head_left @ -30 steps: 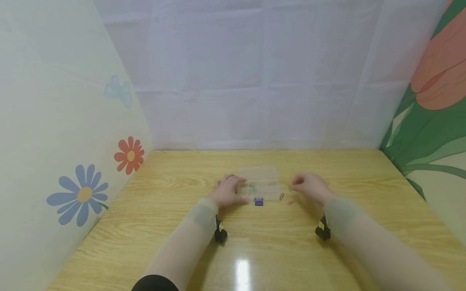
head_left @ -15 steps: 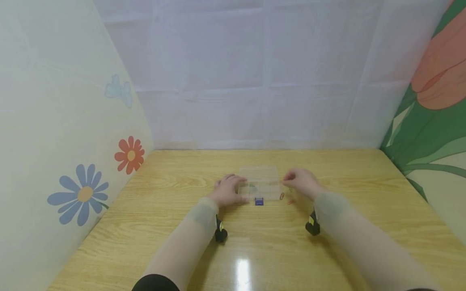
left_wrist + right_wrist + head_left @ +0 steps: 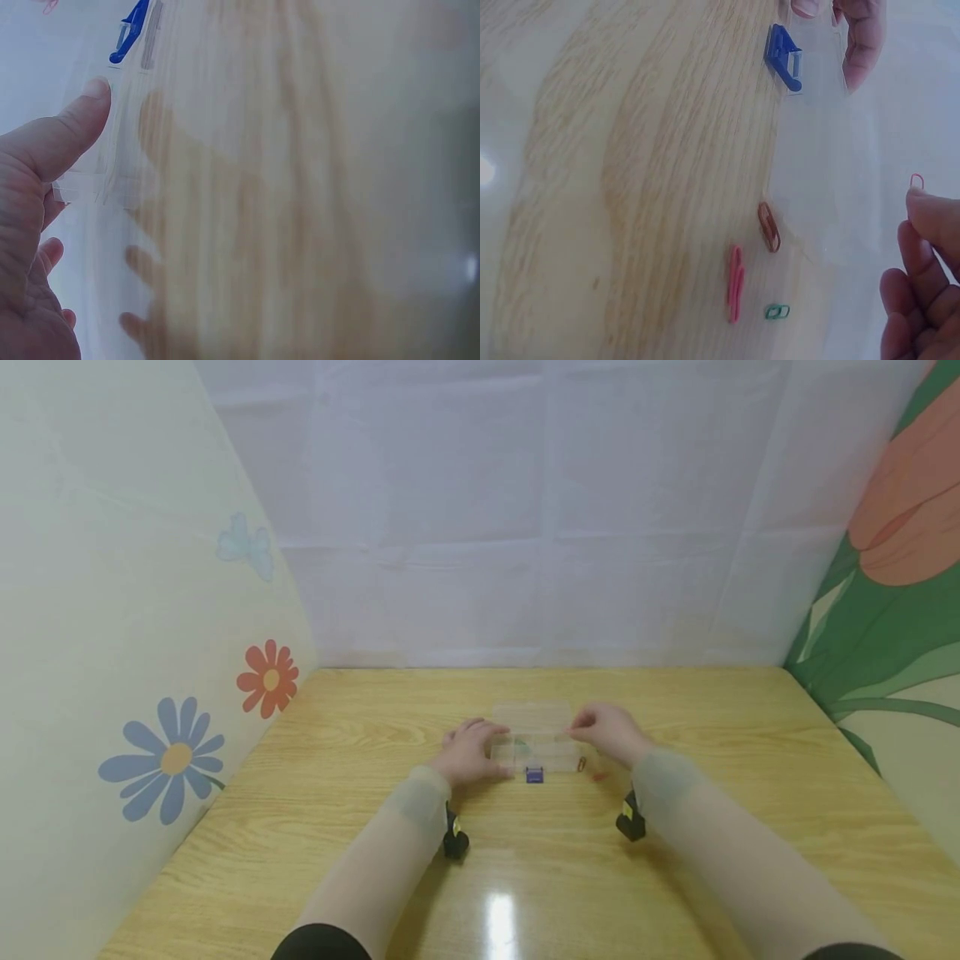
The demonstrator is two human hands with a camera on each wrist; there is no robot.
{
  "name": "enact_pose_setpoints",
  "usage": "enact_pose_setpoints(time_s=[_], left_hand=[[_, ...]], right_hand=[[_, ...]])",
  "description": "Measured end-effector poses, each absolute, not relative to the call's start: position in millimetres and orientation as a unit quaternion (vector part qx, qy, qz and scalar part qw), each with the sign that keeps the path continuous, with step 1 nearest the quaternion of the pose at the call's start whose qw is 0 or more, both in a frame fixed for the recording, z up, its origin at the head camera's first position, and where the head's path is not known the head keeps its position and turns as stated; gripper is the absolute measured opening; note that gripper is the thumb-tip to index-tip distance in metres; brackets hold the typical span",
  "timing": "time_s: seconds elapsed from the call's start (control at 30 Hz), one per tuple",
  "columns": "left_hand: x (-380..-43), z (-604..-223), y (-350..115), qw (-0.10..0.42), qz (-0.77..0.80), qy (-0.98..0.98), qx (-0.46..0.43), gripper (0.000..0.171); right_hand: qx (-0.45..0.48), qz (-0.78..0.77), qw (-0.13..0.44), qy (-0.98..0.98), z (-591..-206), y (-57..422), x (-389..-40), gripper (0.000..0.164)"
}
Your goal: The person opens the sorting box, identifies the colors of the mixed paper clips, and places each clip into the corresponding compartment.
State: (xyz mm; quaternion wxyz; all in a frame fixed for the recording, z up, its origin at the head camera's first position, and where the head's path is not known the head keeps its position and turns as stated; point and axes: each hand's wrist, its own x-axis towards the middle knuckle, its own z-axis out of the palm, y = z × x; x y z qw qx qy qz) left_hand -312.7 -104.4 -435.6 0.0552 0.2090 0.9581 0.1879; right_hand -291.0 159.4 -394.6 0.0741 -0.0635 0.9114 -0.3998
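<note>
A clear plastic compartment box with a blue latch lies on the table, its lid folded back on the far side. My left hand holds the box at its left end, thumb along the near wall and the other fingers round the far side. Close over the box's right part, my right hand pinches a small red paper clip between thumb and forefinger. Something greenish shows inside the box.
Beside the box's right end lie a brown paper clip, a pink paper clip and a green paper clip on the wooden table. A white cloth hangs behind the table; flowered panels flank it.
My right hand has moved left and a little farther away, from beside the loose paper clips to over the box's right part. My left hand has stayed on the box.
</note>
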Motion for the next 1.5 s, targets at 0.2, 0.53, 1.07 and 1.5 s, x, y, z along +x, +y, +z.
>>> enact_pose_setpoints(time_s=[0.2, 0.53, 1.07, 1.5], left_hand=[[-313, -436, -105, 0.057, 0.19, 0.957, 0.21, 0.077], [-315, -438, -105, 0.057, 0.196, 0.957, 0.208, 0.078], [-315, -437, -105, 0.056, 0.189, 0.958, 0.207, 0.078], [-315, -438, -105, 0.053, 0.189, 0.958, 0.21, 0.077]], right_hand=[[-0.058, -0.405, 0.079, 0.909, -391, 155, -291, 0.017], [-0.066, -0.406, 0.065, 0.909, -394, 147, -296, 0.014], [-0.035, -0.419, 0.087, 0.903, -397, 128, -301, 0.011], [-0.017, -0.41, 0.095, 0.907, -402, 119, -304, 0.012]])
